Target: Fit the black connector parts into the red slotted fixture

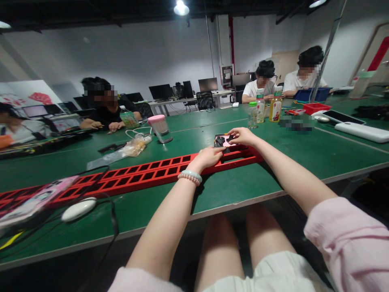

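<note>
A long red slotted frame [146,172] lies along the front of the green table, with rows of square openings. Near its right end sits a small box-like piece with black and pink parts [220,140]. My right hand [244,137] reaches over this piece from the right, its fingers bent and closed at the pink surface. Across the red frame lies my left hand [209,157], fingers together and tips at the piece's near edge by a small black part. Whatever is pinched between the fingertips is too small to make out.
A pink-lidded cup [161,129], a plastic bag [130,148] and several bottles [276,106] stand or lie beyond the frame. A white mouse [79,209], cables and a pink-patterned item [39,200] are at left. A red tray [316,108] is at right. Several people sit around.
</note>
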### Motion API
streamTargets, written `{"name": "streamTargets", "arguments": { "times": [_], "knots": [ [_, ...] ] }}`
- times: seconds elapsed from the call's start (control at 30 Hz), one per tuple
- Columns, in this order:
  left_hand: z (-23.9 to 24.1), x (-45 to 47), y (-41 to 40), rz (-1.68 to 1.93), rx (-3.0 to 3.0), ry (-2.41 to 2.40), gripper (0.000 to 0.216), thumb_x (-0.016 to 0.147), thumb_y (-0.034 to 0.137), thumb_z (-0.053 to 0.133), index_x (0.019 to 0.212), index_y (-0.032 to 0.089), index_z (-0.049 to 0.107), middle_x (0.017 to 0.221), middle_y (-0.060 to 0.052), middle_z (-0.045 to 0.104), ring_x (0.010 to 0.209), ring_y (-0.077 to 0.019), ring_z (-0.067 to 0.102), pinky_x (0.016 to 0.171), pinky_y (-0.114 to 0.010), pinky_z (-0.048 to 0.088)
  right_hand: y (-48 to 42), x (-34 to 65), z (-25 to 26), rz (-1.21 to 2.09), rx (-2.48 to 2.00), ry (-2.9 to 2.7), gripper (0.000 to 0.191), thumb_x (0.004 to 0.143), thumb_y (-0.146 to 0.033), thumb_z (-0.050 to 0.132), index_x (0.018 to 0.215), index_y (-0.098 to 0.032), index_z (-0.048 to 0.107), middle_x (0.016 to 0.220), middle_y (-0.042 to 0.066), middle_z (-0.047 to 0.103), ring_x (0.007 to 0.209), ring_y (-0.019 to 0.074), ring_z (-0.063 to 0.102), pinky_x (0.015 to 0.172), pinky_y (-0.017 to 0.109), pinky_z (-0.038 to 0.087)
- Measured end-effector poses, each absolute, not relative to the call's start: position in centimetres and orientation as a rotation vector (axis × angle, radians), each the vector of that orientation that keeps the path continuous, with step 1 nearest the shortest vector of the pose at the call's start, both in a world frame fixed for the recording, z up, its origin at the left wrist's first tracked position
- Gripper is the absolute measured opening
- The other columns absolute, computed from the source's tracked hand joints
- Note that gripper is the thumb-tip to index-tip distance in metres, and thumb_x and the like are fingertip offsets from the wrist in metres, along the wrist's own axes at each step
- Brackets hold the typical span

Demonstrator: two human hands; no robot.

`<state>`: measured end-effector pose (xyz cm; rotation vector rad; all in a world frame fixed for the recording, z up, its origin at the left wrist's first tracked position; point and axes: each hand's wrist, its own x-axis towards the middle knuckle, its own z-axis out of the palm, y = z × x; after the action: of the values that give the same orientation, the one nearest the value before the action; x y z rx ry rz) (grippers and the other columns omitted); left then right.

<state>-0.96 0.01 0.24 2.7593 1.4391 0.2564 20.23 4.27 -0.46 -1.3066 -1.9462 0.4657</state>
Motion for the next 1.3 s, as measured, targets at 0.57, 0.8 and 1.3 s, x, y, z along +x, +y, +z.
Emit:
{"name": "streamTargets", "arguments": {
  "times": [0.57,0.8,1.3],
  "knots": [
    [0.0,-1.0,0.4,0.253,2.778,1.429,0.04,0.087,0.043,0.033,0.124,0.036,0.046,0.119,0.002,0.055,0.106,-0.0225,0.052,0.09,-0.03,0.038,3.8,21.0,-0.6,1.089,-1.074,-1.927,0.037,0.054,-0.024,0.073,0.087,-0.013,0.061,0.085,0.004,0.064,0.071,0.0126,0.059,0.067,0.024,0.046],
    [-0.1,-1.0,0.5,0.257,2.8,1.417,0.04,0.087,0.044,0.032,0.125,0.037,0.045,0.117,0.0,0.057,0.103,-0.022,0.054,0.089,-0.03,0.039,3.6,21.0,-0.1,0.97,-1.143,-2.093,0.041,0.053,-0.031,0.074,0.089,-0.014,0.064,0.087,0.004,0.065,0.078,0.0157,0.059,0.07,0.024,0.043],
    [-0.1,-1.0,0.5,0.22,2.792,1.453,0.04,0.087,0.043,0.033,0.124,0.038,0.045,0.116,-0.001,0.057,0.102,-0.0232,0.054,0.087,-0.033,0.041,3.3,20.8,0.2,0.936,-1.147,-2.198,0.045,0.055,-0.033,0.072,0.095,-0.013,0.064,0.09,0.004,0.065,0.079,0.0154,0.058,0.071,0.023,0.043]
  ]
}}
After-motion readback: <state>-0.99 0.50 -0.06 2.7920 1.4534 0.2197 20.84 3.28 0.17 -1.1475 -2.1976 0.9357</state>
